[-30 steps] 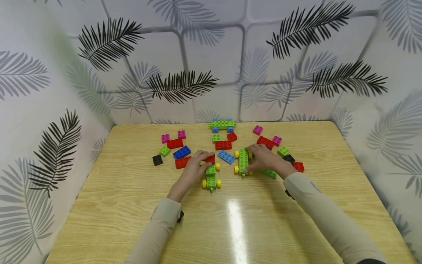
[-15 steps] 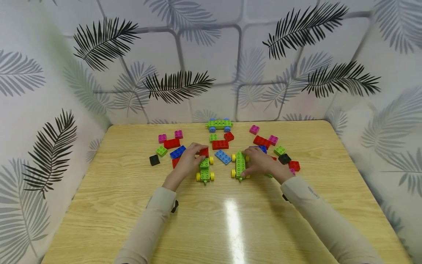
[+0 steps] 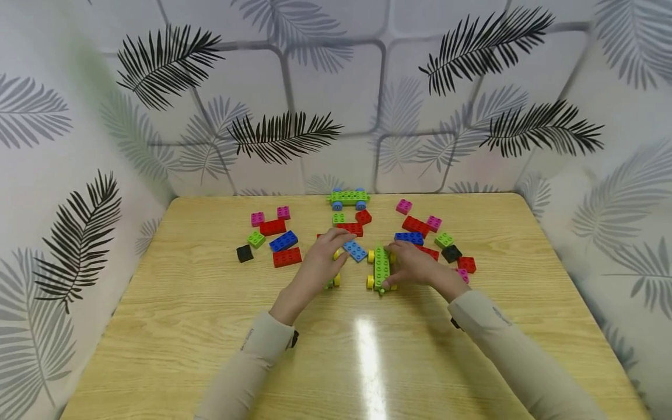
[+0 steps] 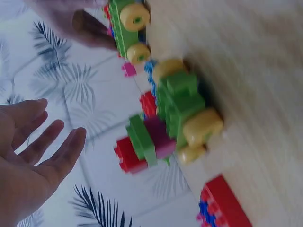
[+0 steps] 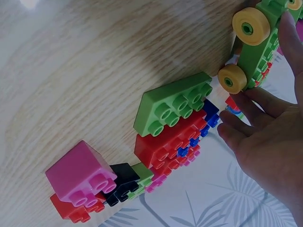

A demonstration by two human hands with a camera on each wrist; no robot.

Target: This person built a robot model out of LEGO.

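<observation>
My left hand [image 3: 321, 259] hovers over the left toy car. In the left wrist view, its fingers [image 4: 66, 156] are spread, apart from the car and holding nothing. This car has yellow wheels, a stepped green body [image 4: 182, 106], then a purple brick [image 4: 163, 135], a green plate [image 4: 141, 137] and a red brick [image 4: 130, 153] stacked at one end. In the head view my hand covers most of it. My right hand [image 3: 417, 262] grips the green car base [image 3: 381, 269] with yellow wheels by its two ends, thumb near and fingers far. The base stands on the table.
A light blue plate [image 3: 355, 251] lies between the cars. Behind stands a green base with blue wheels [image 3: 349, 198]. Loose bricks lie on both sides, including a blue brick [image 3: 284, 241], a red brick [image 3: 287, 257] and a black brick [image 3: 451, 253]. A patterned backdrop [image 3: 336, 105] rises behind the table.
My left hand has let go of the red brick on the left car's stack and shifted right over the car. My right hand keeps its grip on the other car base.
</observation>
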